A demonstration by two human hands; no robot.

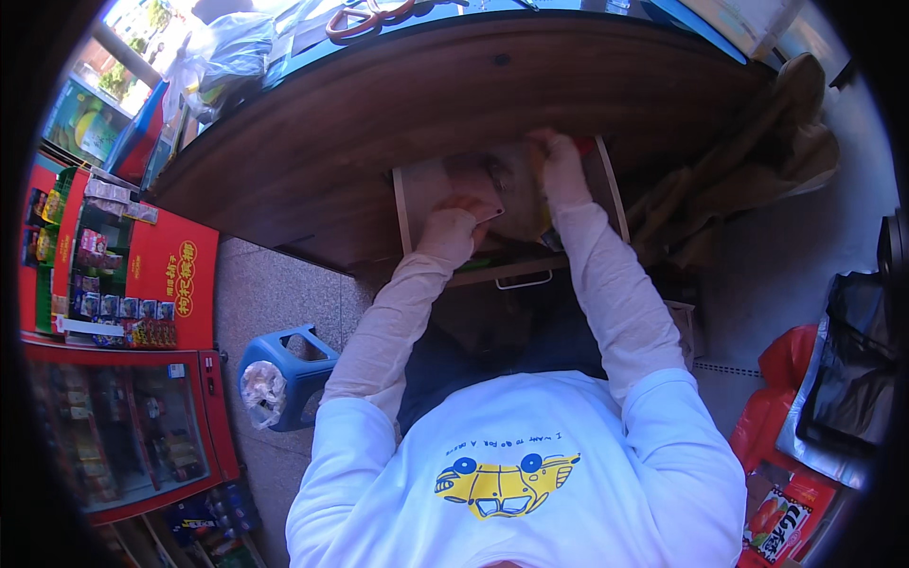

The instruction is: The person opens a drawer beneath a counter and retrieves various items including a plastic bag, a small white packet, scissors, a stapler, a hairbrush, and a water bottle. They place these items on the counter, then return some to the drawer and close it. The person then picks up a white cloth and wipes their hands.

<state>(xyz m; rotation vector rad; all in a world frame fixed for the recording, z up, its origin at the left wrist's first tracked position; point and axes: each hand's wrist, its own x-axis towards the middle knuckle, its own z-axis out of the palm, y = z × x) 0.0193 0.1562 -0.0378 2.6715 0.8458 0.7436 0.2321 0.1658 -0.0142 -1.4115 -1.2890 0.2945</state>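
Below the dark wooden desk top [454,92], a drawer [616,192] with pale side walls and a metal handle [524,280] stands pulled out. My left hand [461,216] is over its left part, with its fingers around the lower edge of a flat pinkish object [474,186], perhaps a phone or a booklet. My right hand [552,145] reaches to the back right of the drawer, beside something yellow and something red [585,145]. It is blurred, and whether it grips anything is unclear. A green item [472,263] lies at the drawer's front.
Orange-handled scissors [353,24] and a clear plastic bag [231,57] are on the desk top. A blue plastic stool [302,362] stands at the left, near a red snack rack [174,273] and a glass-fronted red cabinet [142,426]. Brown cloth or paper [753,156] hangs at the right.
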